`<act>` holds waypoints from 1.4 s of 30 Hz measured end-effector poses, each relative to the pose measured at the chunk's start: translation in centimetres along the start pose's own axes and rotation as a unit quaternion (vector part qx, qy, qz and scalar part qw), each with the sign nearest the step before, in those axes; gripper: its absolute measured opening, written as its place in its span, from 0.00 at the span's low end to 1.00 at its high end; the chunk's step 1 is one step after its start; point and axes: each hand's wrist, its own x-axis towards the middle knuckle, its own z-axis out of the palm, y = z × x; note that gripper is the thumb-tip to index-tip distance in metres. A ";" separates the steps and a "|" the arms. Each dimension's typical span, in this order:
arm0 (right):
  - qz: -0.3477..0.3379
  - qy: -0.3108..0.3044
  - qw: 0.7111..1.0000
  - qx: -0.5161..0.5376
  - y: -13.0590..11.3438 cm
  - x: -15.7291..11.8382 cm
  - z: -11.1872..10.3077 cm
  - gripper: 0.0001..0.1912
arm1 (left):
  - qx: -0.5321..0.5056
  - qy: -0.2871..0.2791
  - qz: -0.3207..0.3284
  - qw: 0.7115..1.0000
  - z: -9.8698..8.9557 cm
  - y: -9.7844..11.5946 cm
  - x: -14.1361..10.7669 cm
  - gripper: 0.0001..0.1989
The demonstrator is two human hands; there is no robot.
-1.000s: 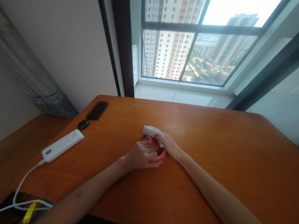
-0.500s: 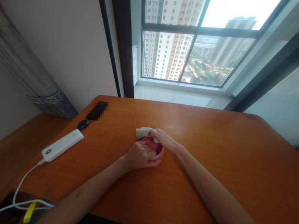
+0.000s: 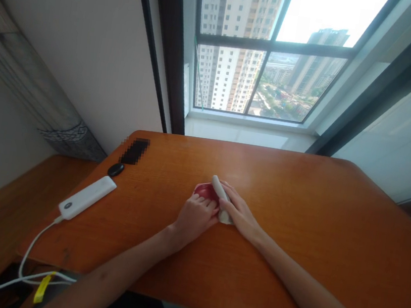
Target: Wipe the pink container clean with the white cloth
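Red rounded object [image 3: 206,192] lies on the orange wooden surface [image 3: 296,212], the left hand's [image 3: 195,218] fingers [image 3: 204,204] curled over it and the right hand [image 3: 241,214] pressing a white cloth [image 3: 219,189] against it; slack pressure could let either slip.

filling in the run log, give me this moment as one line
left hand: on red object | right hand: on white cloth | cloth: lying across red object | surface: wooden table

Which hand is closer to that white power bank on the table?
Left. The left hand lies to the right of the white power bank; the right hand lies farther away, beyond the left hand.
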 end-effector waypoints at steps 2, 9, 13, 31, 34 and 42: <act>-0.014 -0.014 0.999 -0.029 -0.2 1.3 -1.2 0.27 | -0.050 -0.014 -0.033 0.998 -1.6 0.9 0.1 0.06; -0.005 -0.029 0.999 -0.028 0.7 1.4 -0.2 0.35 | -0.106 -0.059 0.172 0.978 -6.5 -4.6 0.1 0.03; -0.018 0.026 0.999 -0.020 0.4 1.8 1.9 0.29 | -0.071 -0.060 0.238 0.967 -5.1 -6.6 0.2 0.10; 0.114 0.126 0.984 0.063 2.7 4.2 3.0 0.28 | 0.026 -0.074 -0.039 0.996 -0.8 0.0 2.3 0.07; 0.108 0.121 0.985 0.059 2.6 4.3 3.0 0.29 | -0.045 -0.105 0.082 0.990 -4.2 -3.5 1.6 0.11; 0.083 0.170 0.979 0.071 2.5 4.4 3.5 0.24 | -0.016 -0.080 0.097 0.992 -3.3 -4.4 1.0 0.17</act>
